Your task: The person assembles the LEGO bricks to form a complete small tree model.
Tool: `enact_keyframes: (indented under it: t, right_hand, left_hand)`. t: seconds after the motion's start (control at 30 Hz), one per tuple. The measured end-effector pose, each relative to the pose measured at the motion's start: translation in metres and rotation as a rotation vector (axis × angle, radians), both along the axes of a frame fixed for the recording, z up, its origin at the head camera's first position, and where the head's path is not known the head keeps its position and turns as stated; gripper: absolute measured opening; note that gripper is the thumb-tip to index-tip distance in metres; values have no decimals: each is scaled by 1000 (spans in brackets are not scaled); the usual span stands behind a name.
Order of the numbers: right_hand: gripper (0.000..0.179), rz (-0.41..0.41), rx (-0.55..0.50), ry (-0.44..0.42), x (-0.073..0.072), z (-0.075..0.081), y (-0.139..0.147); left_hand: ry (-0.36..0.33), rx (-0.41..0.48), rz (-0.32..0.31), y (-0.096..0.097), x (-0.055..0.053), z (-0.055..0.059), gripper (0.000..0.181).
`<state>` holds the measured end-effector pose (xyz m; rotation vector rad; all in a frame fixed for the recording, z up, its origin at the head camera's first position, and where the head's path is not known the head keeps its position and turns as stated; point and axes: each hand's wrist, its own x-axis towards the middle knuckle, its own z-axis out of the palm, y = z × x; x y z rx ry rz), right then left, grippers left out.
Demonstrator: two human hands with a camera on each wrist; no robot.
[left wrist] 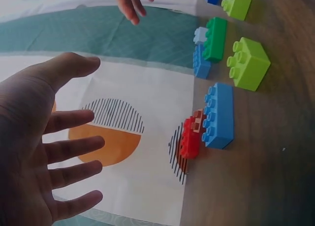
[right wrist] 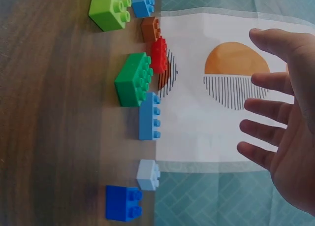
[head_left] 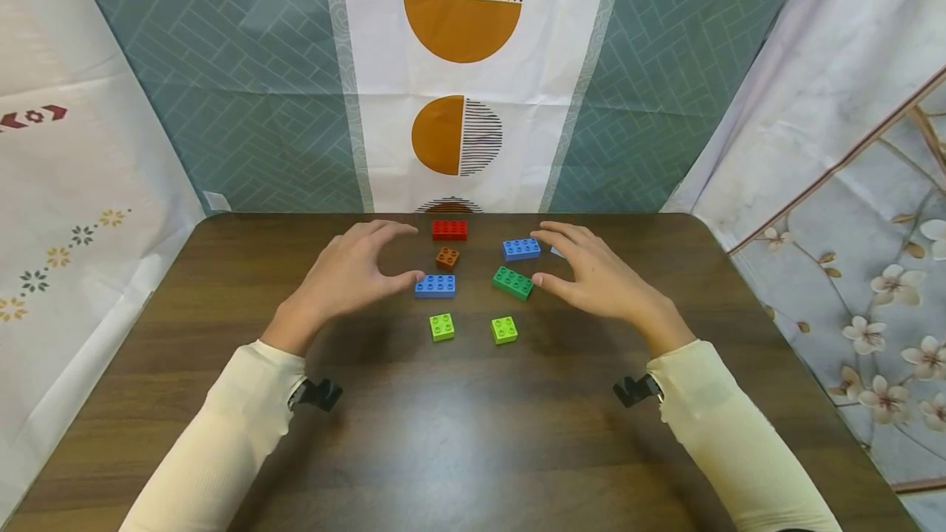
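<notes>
My left hand (head_left: 347, 269) hovers over the table at the left of a loose group of toy building bricks, thumb apart from the spread fingers. Opposite it, my right hand (head_left: 591, 273) hovers in a like pose, holding nothing. Between them lie a red brick (head_left: 449, 230), a small brown brick (head_left: 447, 258), a blue brick (head_left: 435, 286) by the left thumb, another blue brick (head_left: 521, 249), a green brick (head_left: 513, 282) by the right thumb, and two lime bricks (head_left: 442, 327). The right wrist view also shows a pale blue brick (right wrist: 147, 175) and a dark blue brick (right wrist: 123, 203).
The bricks lie on a dark wooden table (head_left: 458, 442). A patterned cloth (head_left: 473, 72) hangs along its far edge, with more cloth at the left and a flowered curtain (head_left: 872, 310) at the right. Each wrist wears a small black device (head_left: 316, 394).
</notes>
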<state>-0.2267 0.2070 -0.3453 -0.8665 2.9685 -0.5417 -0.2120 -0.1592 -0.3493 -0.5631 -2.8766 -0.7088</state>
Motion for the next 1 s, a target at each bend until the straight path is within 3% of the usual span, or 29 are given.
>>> enact_keyframes:
  t: [0.4,1.0]
  right_hand:
    - [64,20,-105,-64,3,-19,-5]
    - [48,45,-188,-94,6,-40,-10]
  left_hand:
    - [-110,86,-40,3,8,-17,61]
    - [-190,89,-63,16,12,-53,53]
